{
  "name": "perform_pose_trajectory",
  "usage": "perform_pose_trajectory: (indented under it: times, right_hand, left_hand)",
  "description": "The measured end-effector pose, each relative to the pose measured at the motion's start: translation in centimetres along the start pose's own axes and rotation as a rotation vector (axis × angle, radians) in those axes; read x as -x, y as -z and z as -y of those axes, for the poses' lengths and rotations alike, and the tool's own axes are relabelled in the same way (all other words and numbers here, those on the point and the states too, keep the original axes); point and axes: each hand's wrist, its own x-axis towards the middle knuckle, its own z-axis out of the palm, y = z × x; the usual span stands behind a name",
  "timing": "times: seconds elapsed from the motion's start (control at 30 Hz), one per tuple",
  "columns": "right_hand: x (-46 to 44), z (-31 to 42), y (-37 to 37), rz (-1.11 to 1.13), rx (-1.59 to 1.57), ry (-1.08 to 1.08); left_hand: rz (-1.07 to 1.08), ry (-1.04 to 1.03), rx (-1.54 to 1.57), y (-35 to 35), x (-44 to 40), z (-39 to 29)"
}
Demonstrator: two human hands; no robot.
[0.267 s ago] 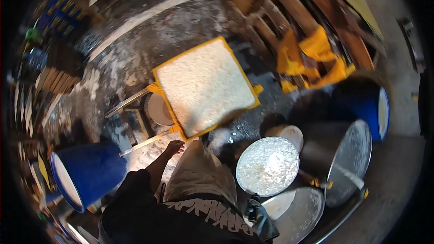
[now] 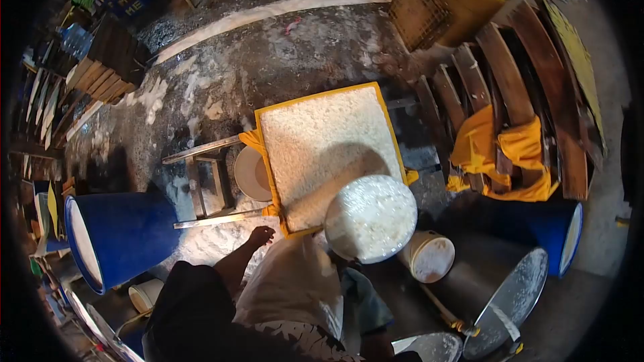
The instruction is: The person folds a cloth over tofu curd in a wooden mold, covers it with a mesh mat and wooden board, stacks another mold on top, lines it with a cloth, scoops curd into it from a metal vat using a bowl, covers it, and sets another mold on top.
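One round pan point(image 2: 371, 218) full of white, wet-looking matter overlaps the near right corner of a square tray point(image 2: 329, 144), itself lined with yellow cloth and spread almost to its edges with a similar pale layer. Carrying or steadying the pan seems to be the step in hand; with so full a load, any shift of it calls for a level rim and a firm hold. At the near edge of the pan, the right hand point(image 2: 349, 265) is mostly hidden, so I cannot tell how its fingers are set. Beside the tray's near left corner, the left hand point(image 2: 261, 235) is empty, its fingers loosely bent and apart. The pan hides part of the tray's corner, and a white bucket point(image 2: 433, 258) sits close on its right, leaving little room on that side. Wooden rails point(image 2: 215, 147) jut out to the left, above a blue barrel point(image 2: 127, 234). Farther right, orange cloth point(image 2: 503, 161) drapes over upright wooden boards point(image 2: 523, 74), with a large metal basin point(image 2: 506, 302) lower down.
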Motion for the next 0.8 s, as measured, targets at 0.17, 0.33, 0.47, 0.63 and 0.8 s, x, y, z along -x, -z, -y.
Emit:
perform_pose_trajectory:
  times: [0.17,0.33,0.47,0.63,0.8]
  right_hand:
    - [-11.9,5.8,-3.4,0.161,-0.071,-0.170]
    - [-17.2,10.6,-4.7,0.167,0.092,-0.209]
    - [-16.9,13.4,-6.1,0.087,0.167,-0.202]
    - [-15.5,16.0,-6.7,0.003,0.237,-0.128]
    - [-15.8,18.3,-3.6,0.000,0.187,-0.112]
  left_hand:
    - [-0.240,-0.125,-0.633,-3.5,-3.1,2.7]
    - [-0.266,-0.224,-0.575,-6.3,-1.4,0.4]
    - [-0.264,-0.289,-0.475,-6.2,0.2,0.2]
    - [-0.233,-0.366,-0.420,-4.2,0.7,2.2]
    - [-0.117,-0.229,-0.555,-4.1,-1.2,0.7]
